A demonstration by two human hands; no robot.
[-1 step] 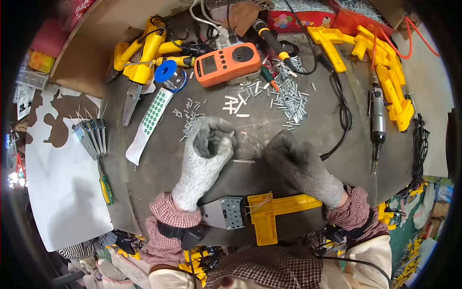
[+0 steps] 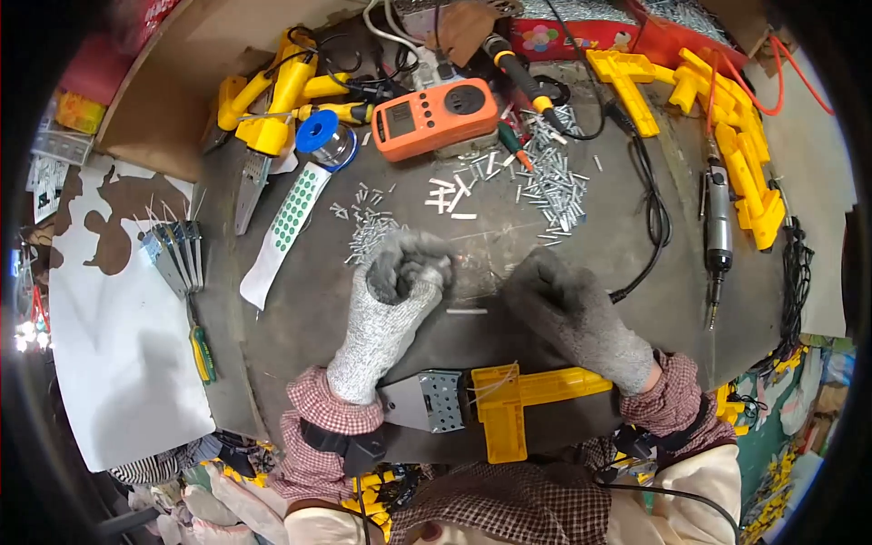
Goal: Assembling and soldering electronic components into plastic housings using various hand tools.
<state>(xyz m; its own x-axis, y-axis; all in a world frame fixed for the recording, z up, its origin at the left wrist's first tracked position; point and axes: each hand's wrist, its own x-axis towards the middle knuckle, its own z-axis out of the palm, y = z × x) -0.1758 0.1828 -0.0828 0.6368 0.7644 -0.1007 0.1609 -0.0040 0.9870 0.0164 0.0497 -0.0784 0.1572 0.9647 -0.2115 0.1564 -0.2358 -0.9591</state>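
Both hands wear grey knit gloves and hover over the middle of the dark work surface, a short gap apart. My left hand (image 2: 411, 272) is closed with its fingertips pinched together; whatever they hold is too small to make out. My right hand (image 2: 568, 304) has its fingers curled into a pinch, their contents hidden. A short white tube (image 2: 467, 312) lies between and just below them. Nearest my body, a yellow plastic housing (image 2: 501, 422) with thin wires rests beside a perforated metal plate (image 2: 443, 400). Behind my left hand is a pile of small screws (image 2: 371, 236).
Farther back are an orange meter (image 2: 436, 120), more screws (image 2: 559, 191), white tubes (image 2: 448, 193), a solder spool (image 2: 324, 141) and a soldering iron (image 2: 522, 82). An electric screwdriver (image 2: 718, 222) and yellow housings (image 2: 749, 177) lie right. A green-dotted sticker strip (image 2: 289, 227) lies left.
The whole view has shifted slightly. Both hands keep nearly the same closed pose, with the left fingertips turned a little.
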